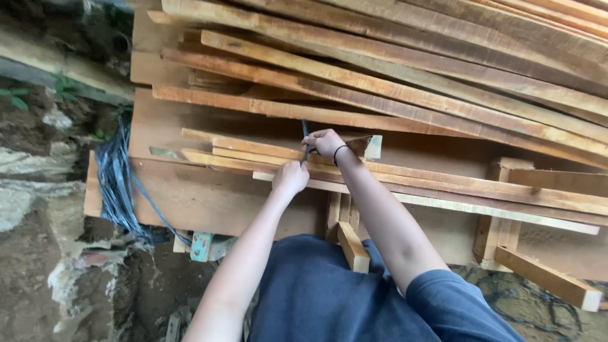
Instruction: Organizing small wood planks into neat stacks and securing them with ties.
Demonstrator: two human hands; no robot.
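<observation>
Dark strap: a thin dark strap runs upright across a bundle of long wooden slats, near the slats' left ends, between the two hands.
Right hand: the right hand is curled shut around the strap's upper part, knuckles up, a dark band on the wrist; the forearm stretches straight forward from a blue sleeve.
Left hand: the left hand sits just below and beside it, closed in a fist on the strap's lower part, arm extended forward and bare.
Slats: they lie flat on a wooden bench, under a slanted stack of planks.
Left side: a hank of blue-grey straps hangs off the bench edge above rough stone and soil.
</observation>
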